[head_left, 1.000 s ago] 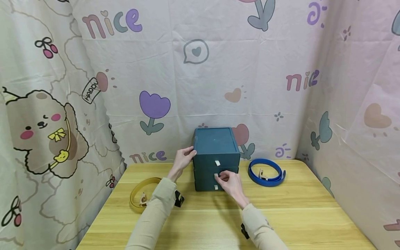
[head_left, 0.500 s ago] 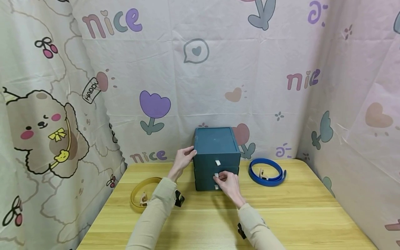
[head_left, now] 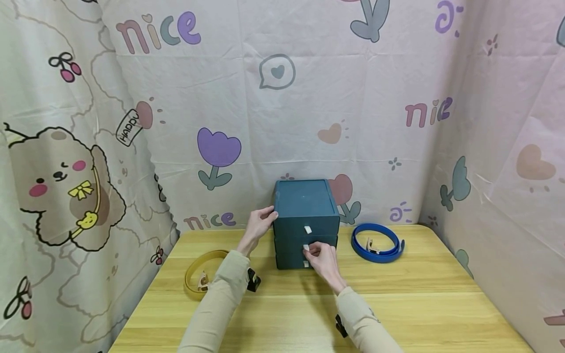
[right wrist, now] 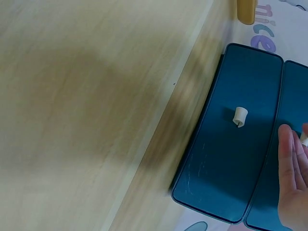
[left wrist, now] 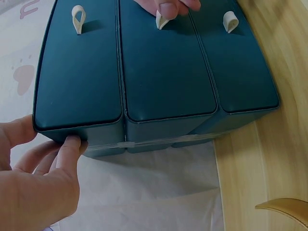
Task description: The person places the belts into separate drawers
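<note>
A dark teal drawer box (head_left: 306, 198) with three stacked drawers stands at the table's back, all drawer fronts flush. Each front carries a small white loop tab. My left hand (head_left: 257, 226) holds the box at its upper left front corner; in the left wrist view its thumb is at the corner and its fingers bend against the side. My right hand (head_left: 324, 260) pinches the middle drawer's pull tab (left wrist: 162, 21) between thumb and forefinger, other fingers close over the drawer front. The top pull tab (head_left: 307, 229) and bottom pull tab (right wrist: 240, 116) hang untouched.
To the right of the box lies a coiled blue belt (head_left: 377, 257) with a metal buckle. A coiled yellow belt (head_left: 191, 275) lies on the left, partly hidden by my left sleeve. A printed cloth (head_left: 282, 127) hangs close behind the wooden table (head_left: 397, 304).
My right hand and forearm have shifted slightly left, with the fingers staying at the middle pull tab. The left hand, the box and both belts stay in place.
</note>
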Demonstrator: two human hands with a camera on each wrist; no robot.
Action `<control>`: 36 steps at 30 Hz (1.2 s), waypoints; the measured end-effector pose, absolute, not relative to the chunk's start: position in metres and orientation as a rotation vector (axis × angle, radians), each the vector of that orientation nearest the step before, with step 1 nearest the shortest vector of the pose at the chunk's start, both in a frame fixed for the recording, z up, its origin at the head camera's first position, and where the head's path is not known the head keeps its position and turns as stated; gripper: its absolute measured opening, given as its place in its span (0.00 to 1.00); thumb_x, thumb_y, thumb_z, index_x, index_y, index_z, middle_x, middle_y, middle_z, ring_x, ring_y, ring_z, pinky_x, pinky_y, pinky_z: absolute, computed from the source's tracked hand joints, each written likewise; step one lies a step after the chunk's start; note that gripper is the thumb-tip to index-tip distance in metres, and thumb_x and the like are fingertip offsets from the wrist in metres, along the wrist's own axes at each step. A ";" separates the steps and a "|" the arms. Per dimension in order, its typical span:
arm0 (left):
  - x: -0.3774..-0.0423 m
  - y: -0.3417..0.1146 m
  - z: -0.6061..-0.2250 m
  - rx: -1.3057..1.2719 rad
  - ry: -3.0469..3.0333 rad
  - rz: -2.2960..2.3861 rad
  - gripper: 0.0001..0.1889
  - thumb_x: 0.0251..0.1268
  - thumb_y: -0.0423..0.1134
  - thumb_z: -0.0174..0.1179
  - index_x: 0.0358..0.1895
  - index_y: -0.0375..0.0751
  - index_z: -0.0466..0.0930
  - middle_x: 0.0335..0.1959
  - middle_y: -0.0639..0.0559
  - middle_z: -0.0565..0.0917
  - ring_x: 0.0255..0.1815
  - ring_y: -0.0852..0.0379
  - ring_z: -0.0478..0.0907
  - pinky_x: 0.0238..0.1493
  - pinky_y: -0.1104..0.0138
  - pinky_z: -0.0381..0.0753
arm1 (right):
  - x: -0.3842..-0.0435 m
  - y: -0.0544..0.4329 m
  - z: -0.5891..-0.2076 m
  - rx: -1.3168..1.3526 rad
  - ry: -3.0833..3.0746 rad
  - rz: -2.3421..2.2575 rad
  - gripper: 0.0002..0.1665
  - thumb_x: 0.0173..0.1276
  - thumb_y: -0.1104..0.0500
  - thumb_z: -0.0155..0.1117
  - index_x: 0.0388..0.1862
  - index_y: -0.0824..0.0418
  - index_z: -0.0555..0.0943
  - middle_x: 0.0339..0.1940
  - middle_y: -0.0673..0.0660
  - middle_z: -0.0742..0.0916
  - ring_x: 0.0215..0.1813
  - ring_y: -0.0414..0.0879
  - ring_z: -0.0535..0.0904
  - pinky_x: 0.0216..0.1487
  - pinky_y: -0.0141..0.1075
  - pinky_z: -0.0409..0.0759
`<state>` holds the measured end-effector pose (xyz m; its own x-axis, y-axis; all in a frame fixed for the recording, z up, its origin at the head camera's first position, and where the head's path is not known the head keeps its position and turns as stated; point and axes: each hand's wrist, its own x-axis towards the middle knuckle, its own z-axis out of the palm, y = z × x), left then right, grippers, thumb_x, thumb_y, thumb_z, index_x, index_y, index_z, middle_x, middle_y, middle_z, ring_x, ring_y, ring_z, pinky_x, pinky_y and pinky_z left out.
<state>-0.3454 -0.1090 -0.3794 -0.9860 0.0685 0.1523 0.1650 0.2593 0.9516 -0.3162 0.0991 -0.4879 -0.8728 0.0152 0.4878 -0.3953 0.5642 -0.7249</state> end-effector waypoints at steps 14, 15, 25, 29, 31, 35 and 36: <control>-0.345 -0.109 -0.380 -0.247 -2.435 -1.834 0.25 0.76 0.37 0.55 0.71 0.32 0.70 0.68 0.32 0.76 0.65 0.39 0.77 0.65 0.49 0.78 | -0.314 0.101 -0.491 0.303 -2.361 1.269 0.03 0.60 0.63 0.74 0.29 0.63 0.88 0.25 0.55 0.91 0.28 0.42 0.86 0.31 0.28 0.83; -0.345 -0.109 -0.380 -0.244 -2.436 -1.833 0.25 0.76 0.38 0.55 0.71 0.32 0.70 0.68 0.32 0.76 0.65 0.39 0.78 0.65 0.49 0.79 | -0.314 0.101 -0.491 0.303 -2.365 1.275 0.03 0.61 0.63 0.74 0.29 0.63 0.88 0.25 0.55 0.91 0.28 0.42 0.86 0.31 0.28 0.82; -0.345 -0.109 -0.380 -0.234 -2.427 -1.868 0.25 0.77 0.37 0.54 0.72 0.32 0.69 0.69 0.33 0.75 0.68 0.39 0.75 0.67 0.48 0.76 | -0.309 0.102 -0.491 0.300 -2.376 1.285 0.04 0.62 0.62 0.74 0.30 0.62 0.89 0.26 0.54 0.91 0.28 0.39 0.85 0.32 0.28 0.83; -0.345 -0.110 -0.381 -0.238 -2.431 -1.854 0.25 0.77 0.37 0.54 0.72 0.32 0.69 0.69 0.32 0.75 0.68 0.38 0.75 0.67 0.49 0.77 | -0.308 0.103 -0.491 0.289 -2.386 1.277 0.04 0.62 0.62 0.74 0.31 0.62 0.89 0.26 0.54 0.91 0.28 0.40 0.85 0.32 0.29 0.84; -0.345 -0.110 -0.381 -0.240 -2.430 -1.859 0.25 0.76 0.37 0.54 0.72 0.32 0.69 0.69 0.33 0.75 0.69 0.39 0.75 0.67 0.48 0.77 | -0.306 0.102 -0.492 0.286 -2.386 1.277 0.04 0.62 0.62 0.74 0.31 0.62 0.89 0.26 0.54 0.91 0.28 0.40 0.85 0.33 0.29 0.84; -0.344 -0.110 -0.380 -0.250 -2.431 -1.851 0.25 0.76 0.37 0.55 0.72 0.32 0.69 0.69 0.32 0.75 0.68 0.38 0.75 0.67 0.48 0.77 | -0.304 0.102 -0.491 0.286 -2.381 1.281 0.03 0.61 0.62 0.75 0.31 0.62 0.89 0.26 0.53 0.90 0.28 0.40 0.85 0.33 0.29 0.83; -0.344 -0.110 -0.380 -0.251 -2.430 -1.850 0.25 0.76 0.38 0.55 0.72 0.32 0.69 0.69 0.32 0.75 0.68 0.38 0.76 0.67 0.48 0.77 | -0.303 0.102 -0.491 0.294 -2.380 1.277 0.03 0.61 0.62 0.74 0.31 0.62 0.89 0.25 0.53 0.90 0.28 0.40 0.85 0.33 0.29 0.83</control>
<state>-0.3439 -0.1100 -0.3802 -0.9836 0.0831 0.1601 0.1764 0.2588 0.9497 -0.3032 0.1021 -0.4914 -0.8888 0.0128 0.4580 -0.3746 0.5555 -0.7424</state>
